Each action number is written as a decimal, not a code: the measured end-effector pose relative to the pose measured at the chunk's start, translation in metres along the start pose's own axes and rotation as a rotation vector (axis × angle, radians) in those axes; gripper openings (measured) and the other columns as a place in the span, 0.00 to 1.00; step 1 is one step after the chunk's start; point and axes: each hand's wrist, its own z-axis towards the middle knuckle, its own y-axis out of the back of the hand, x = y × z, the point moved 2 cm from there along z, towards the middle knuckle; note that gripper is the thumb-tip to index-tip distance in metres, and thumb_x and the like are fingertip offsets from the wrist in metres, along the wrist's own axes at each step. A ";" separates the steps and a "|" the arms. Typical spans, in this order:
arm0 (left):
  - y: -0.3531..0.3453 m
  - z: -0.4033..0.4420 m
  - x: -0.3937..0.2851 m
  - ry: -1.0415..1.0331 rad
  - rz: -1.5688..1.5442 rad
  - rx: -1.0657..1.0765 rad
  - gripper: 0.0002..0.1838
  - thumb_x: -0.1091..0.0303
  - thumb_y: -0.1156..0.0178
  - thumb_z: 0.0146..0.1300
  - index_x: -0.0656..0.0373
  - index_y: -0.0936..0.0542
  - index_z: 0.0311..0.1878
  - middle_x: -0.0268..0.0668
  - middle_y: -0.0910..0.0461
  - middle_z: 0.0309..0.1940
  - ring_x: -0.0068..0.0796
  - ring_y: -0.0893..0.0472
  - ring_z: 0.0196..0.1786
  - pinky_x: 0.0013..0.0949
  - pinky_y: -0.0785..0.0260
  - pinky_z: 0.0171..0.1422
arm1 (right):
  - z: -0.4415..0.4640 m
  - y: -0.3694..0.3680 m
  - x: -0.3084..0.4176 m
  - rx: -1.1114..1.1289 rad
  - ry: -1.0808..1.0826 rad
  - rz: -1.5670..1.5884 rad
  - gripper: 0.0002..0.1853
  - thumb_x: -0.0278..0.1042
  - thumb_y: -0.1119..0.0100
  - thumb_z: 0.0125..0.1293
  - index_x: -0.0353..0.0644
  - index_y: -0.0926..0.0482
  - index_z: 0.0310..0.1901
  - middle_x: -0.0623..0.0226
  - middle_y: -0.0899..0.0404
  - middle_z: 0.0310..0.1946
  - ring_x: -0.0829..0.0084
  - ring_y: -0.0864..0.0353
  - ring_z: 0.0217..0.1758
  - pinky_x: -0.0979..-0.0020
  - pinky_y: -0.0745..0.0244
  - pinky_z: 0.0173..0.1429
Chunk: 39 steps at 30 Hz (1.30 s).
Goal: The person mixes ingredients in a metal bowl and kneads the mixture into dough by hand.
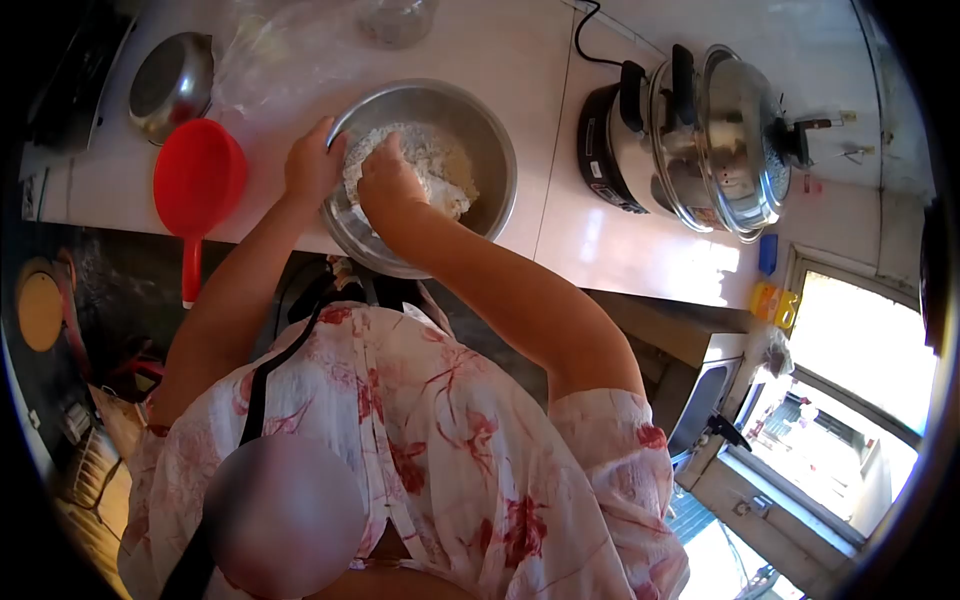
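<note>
Inside steel bowl (492,175), right fingers (387,152) curled in white crumbs (437,163) (hold unclear); left fingers (322,140) clasp rim (425,83); cooker label (597,169) unreadable.

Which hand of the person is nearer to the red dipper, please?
Left. The left hand is at the metal bowl's rim, on the side towards the red dipper; the right hand is farther, over the bowl.

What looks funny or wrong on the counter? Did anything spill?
The red scoop looks a bit odd: its handle pokes out past the counter's front edge, so it might get bumped. The big metal bowl sticks out over that edge too. I can't see any clear spill.
</note>
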 end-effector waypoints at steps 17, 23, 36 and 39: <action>0.002 -0.002 -0.007 0.104 0.001 0.001 0.13 0.59 0.43 0.62 0.56 0.23 0.44 0.46 0.20 0.28 0.51 0.21 0.34 0.47 0.30 0.38 | 0.001 -0.128 0.006 -0.177 -0.991 1.515 0.32 0.61 0.46 0.61 0.43 0.30 0.57 0.46 0.28 0.55 0.46 0.23 0.53 0.52 0.27 0.54; 0.001 -0.002 -0.005 0.018 -0.054 -0.013 0.09 0.61 0.43 0.62 0.57 0.25 0.39 0.44 0.22 0.24 0.50 0.22 0.30 0.49 0.32 0.34 | -0.001 -0.089 0.005 -0.586 -0.823 1.032 0.31 0.55 0.43 0.60 0.44 0.31 0.60 0.48 0.35 0.61 0.49 0.32 0.61 0.50 0.32 0.59; 0.000 -0.003 -0.007 0.038 -0.100 -0.006 0.08 0.64 0.42 0.62 0.57 0.26 0.38 0.44 0.22 0.25 0.51 0.22 0.30 0.47 0.32 0.34 | 0.059 -0.085 -0.006 -0.608 -0.274 0.810 0.13 0.46 0.36 0.51 0.48 0.23 0.33 0.63 0.26 0.43 0.59 0.29 0.51 0.53 0.32 0.54; 0.002 -0.001 -0.008 0.022 -0.087 -0.010 0.08 0.66 0.42 0.61 0.58 0.26 0.39 0.45 0.23 0.25 0.51 0.23 0.30 0.46 0.32 0.33 | 0.071 -0.085 -0.013 -0.637 -0.281 0.805 0.12 0.45 0.37 0.51 0.47 0.23 0.29 0.64 0.24 0.36 0.60 0.26 0.46 0.54 0.30 0.50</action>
